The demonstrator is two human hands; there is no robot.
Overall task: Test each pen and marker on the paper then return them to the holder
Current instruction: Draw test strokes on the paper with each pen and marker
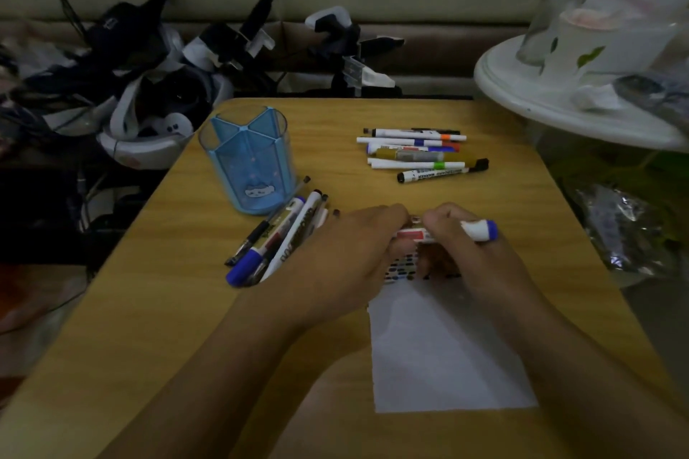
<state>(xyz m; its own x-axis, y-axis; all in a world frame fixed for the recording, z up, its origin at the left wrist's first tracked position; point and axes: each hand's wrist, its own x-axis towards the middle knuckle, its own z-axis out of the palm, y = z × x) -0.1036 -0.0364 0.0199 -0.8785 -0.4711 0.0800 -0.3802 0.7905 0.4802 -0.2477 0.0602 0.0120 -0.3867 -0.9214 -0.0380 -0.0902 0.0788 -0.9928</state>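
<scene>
A dim room, a sofa behind, and a small wooden table [156, 328] in front of me. Over the top edge of the sheet of paper [443, 354], both hands close on 1 marker [412, 235]: the left hand [346, 257] grips its barrel, the right hand [473, 253] curls round the other end, where a white and blue cap [481, 229] sticks out past the knuckles. It looks like a capping or uncapping step, though I cannot tell which.

The marker should be light, stiff and smooth plastic, likely a bit slick; best held mid-barrel with the cap pinched near its base.

Left of the hands lies a loose pile of pens [276, 238]; farther back on the right sits a second group of markers [421, 155]. The blue holder [248, 160] stands upright at the back left, empty as far as I can see.

The fingers hide the marker's tip and most of the coloured test marks [400, 266] beneath. Exact pen counts are hard to read in this gloom.
</scene>
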